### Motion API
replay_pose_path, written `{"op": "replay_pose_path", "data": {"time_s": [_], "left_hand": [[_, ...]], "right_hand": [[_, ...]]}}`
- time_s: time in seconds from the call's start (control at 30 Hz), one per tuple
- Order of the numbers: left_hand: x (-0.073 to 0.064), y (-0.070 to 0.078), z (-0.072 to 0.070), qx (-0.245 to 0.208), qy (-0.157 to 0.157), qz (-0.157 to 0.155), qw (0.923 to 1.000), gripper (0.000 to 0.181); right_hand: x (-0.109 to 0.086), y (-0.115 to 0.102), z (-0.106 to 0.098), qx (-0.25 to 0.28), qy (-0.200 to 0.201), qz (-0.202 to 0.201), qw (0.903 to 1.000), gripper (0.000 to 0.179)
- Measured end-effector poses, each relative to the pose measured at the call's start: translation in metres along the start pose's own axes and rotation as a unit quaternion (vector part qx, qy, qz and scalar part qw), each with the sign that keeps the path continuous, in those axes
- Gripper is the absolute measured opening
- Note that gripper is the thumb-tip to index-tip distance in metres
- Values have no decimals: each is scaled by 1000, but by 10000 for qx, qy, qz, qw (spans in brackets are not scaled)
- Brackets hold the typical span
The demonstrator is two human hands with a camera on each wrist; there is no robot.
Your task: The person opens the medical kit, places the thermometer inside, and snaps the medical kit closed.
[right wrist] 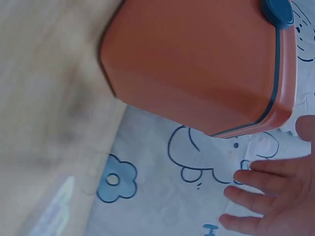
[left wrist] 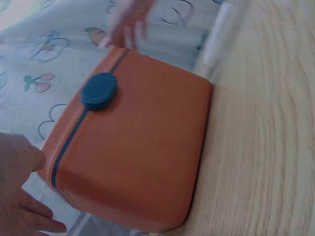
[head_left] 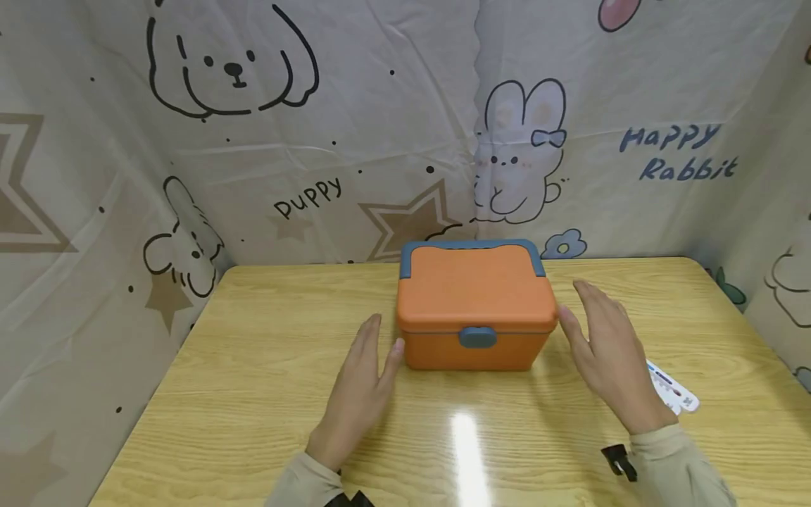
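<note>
An orange lidded box [head_left: 478, 296] with a blue-grey handle [head_left: 469, 244] and a blue-grey front latch [head_left: 478, 337] stands on the wooden table, its lid closed. My left hand [head_left: 360, 387] is at the box's left front corner with fingers extended; whether the thumb touches the box I cannot tell. On the other side, my right hand [head_left: 608, 352] has its fingers spread beside the right wall, the thumb close to the lid's corner. Neither hand grips anything. In the right wrist view the right hand's fingers [right wrist: 266, 182] are apart from the box.
Flat white printed pieces [head_left: 674, 387] lie on the table [head_left: 253, 394] to the right, partly hidden behind my right wrist. A patterned cloth [head_left: 380, 127] with cartoon animals hangs behind the table and along both sides. A light reflection shows on the tabletop in front of the box.
</note>
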State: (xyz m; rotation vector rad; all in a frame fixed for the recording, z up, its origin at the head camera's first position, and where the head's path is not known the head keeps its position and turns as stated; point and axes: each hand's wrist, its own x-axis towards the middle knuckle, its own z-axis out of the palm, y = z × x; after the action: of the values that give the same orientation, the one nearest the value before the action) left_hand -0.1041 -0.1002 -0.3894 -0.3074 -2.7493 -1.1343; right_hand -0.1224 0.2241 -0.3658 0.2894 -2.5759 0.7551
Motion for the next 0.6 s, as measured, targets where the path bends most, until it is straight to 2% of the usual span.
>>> {"op": "replay_pose_path", "data": {"time_s": [0.1,0.2,0.37,0.6], "left_hand": [[-1,2,2,210,189,-100,9996,70],[-3,3,5,154,219,-201,9994,66],[-4,2,11,-535,-148,-187,9983,59],[-3,7,23,-1548,-533,-43,9865,49]], "right_hand": [[8,-3,-2,-100,-81,-182,9998,56],[15,-7,-4,-80,-193,-248,9995,57],[30,-13,-8,-71,-598,-278,9978,61],[56,-20,-8,-230,-1284,-496,9902,66]]}}
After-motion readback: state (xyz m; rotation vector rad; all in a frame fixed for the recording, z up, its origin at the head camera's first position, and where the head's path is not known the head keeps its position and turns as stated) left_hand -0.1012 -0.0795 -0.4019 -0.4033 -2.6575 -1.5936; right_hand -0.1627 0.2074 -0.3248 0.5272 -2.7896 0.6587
